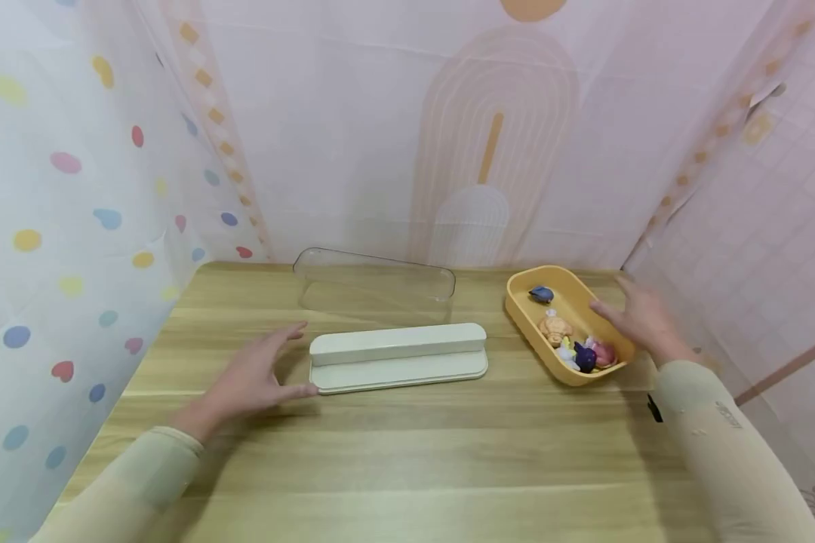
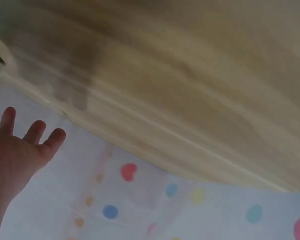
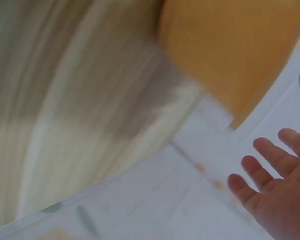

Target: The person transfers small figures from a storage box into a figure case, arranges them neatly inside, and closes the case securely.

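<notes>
A long white tray base point(image 1: 398, 357) lies in the middle of the wooden table point(image 1: 407, 467). Behind it stands a clear plastic cover point(image 1: 373, 285). My left hand point(image 1: 258, 377) is open just left of the white base, thumb tip near its front corner, holding nothing. To the right, a yellow oval tub point(image 1: 565, 323) holds several small toy figures point(image 1: 570, 341). My right hand point(image 1: 641, 317) hovers open at the tub's right rim. In the wrist views the left hand point(image 2: 17, 155) and right hand point(image 3: 277, 190) show spread fingers, and the yellow tub point(image 3: 230, 45) is blurred.
Patterned curtain walls point(image 1: 75, 188) close in the table on the left, back and right. A small dark object point(image 1: 653, 408) sits at the table's right edge by my right sleeve. Bare wood fills the front of the table.
</notes>
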The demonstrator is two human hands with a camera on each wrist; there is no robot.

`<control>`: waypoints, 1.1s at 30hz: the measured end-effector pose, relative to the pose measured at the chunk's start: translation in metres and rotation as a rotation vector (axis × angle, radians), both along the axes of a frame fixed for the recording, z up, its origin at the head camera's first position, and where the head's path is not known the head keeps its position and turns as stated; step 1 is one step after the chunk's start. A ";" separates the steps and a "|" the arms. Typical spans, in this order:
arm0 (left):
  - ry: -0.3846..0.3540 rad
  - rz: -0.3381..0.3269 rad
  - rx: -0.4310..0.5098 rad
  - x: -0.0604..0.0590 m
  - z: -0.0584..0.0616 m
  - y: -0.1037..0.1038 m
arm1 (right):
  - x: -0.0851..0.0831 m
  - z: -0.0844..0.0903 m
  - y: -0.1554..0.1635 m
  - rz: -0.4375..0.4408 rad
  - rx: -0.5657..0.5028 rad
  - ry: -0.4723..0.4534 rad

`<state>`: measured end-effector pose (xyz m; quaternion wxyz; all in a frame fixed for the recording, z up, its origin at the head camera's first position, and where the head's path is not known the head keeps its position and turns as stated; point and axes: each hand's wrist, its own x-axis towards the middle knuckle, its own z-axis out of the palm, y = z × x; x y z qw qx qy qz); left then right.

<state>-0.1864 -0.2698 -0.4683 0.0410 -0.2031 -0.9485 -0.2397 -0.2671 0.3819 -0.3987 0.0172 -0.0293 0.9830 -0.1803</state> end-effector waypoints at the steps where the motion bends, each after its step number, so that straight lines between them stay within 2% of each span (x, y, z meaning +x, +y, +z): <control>1: 0.011 -0.008 0.004 0.002 -0.002 0.005 | -0.002 0.002 -0.006 0.008 0.014 0.034; 4: 0.028 -0.016 0.005 0.006 -0.006 0.017 | -0.009 0.008 -0.024 0.044 0.062 0.109; 7: 0.035 -0.012 -0.014 0.007 -0.011 0.023 | -0.017 0.014 -0.042 0.091 0.091 0.106; 13: 0.066 -0.019 -0.041 0.011 -0.017 0.028 | -0.036 0.015 -0.065 0.192 0.130 -0.004; 19: 0.060 0.004 -0.061 0.014 -0.019 0.031 | -0.048 0.006 -0.073 0.195 0.198 -0.077; 24: 0.048 0.019 -0.065 0.013 -0.019 0.032 | -0.054 -0.001 -0.077 0.200 0.221 -0.102; 27: 0.042 0.022 -0.053 0.013 -0.020 0.032 | -0.057 -0.003 -0.081 0.224 0.229 -0.120; 33: 0.041 0.022 -0.044 0.013 -0.022 0.030 | -0.062 -0.006 -0.092 0.280 0.217 -0.215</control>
